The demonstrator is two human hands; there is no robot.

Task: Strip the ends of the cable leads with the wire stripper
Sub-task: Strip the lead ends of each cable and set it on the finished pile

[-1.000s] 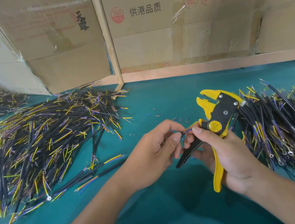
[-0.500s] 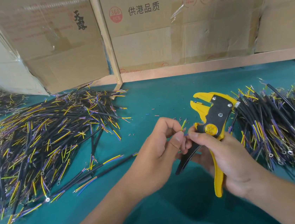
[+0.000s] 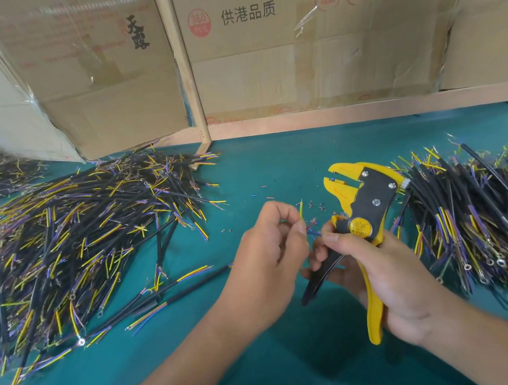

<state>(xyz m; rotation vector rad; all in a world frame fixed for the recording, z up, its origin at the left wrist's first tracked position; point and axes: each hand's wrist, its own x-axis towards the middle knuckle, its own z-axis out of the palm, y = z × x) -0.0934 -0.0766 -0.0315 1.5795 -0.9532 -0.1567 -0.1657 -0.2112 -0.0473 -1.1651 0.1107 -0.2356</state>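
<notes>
Vs half a second ago I see the yellow lead (image 3: pixel 301 210) now upright, clear of the left hand (image 3: pixel 269 254), pinched at fingertips. The right hand (image 3: pixel 379 276) grips the wire stripper (image 3: pixel 364 211) above the mat (image 3: pixel 259 166), long axis near vertical, head up-left, jaws apart. Blue lead (image 3: pixel 313 234) possibly touching the right thumb; too small to tell.

Yellow-black wire stripper (image 3: pixel 362 208) upright, jaws open, beside upright yellow lead (image 3: pixel 301 210).

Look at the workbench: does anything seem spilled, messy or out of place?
Yes: tiny insulation offcuts lie scattered on the green mat beside the wire stripper. They look like stripping debris, not damage.
</notes>
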